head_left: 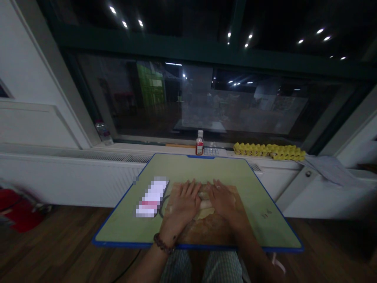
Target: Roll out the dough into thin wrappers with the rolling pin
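Observation:
My left hand [188, 200] and my right hand [221, 198] lie palm down, fingers stretched forward, on a brown wooden board [203, 234]. In the gap between them shows a pale, roll-shaped piece [206, 204]. I cannot tell whether it is dough or a rolling pin, and its ends are hidden under my hands. Closer to me, a flat yellowish sheet that looks like dough [206, 213] rests on the board. Whitish smears mark the wood around it.
The board sits on a green folding table [118, 228] with a blue rim. A lit phone [152, 198] lies left of the board. On the windowsill stand a red-labelled bottle [199, 143], yellow egg trays [269, 151] and a clear bottle [103, 133]. A red bucket [20, 210] is on the floor.

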Available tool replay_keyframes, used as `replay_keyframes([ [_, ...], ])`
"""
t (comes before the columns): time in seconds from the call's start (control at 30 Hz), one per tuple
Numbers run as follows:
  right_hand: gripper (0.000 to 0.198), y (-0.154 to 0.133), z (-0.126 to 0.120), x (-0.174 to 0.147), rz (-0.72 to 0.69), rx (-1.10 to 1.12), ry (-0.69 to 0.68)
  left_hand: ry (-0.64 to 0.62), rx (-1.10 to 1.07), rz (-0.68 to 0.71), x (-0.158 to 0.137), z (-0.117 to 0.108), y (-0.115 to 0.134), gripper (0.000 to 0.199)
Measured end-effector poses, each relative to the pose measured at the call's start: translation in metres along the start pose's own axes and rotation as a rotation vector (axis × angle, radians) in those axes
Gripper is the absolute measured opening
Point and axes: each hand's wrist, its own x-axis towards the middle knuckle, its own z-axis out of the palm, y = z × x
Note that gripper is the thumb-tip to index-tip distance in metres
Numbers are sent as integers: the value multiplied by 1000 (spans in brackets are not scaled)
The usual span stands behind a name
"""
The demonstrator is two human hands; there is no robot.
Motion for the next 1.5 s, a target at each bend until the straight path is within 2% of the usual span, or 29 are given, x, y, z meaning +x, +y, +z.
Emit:
replay_keyframes([
  [0.17,42,5,-5,-10,-104,-23,-14,57,27,-23,-10,1,5,50],
  [0.47,44,4,3,-36,-61,-21,15,54,44,61,-39,-11,15,51],
  [0.63,44,3,-10,-24,-142,-122,-80,-4,42,32,-22,-9,10,50],
  [0.8,46,2,-14,-4,-139,-144,-86,-78,63,-46,4,0,2,51],
  [0.9,47,1,-10,-7,-135,-125,-70,-7,96,-54,-1,5,4,51],
  [1.07,47,4,2,-32,-51,-85,22,105,157,-66,-30,15,18,53],
  [1.23,48,13,8,-49,-136,-42,71,176,153,-25,-43,19,24,53],
  [1.37,46,10,1,-38,-120,-91,23,166,135,18,-31,16,17,49],
  [1.5,45,6,-7,-10,-171,-164,-80,67,126,-36,-6,12,5,50],
])
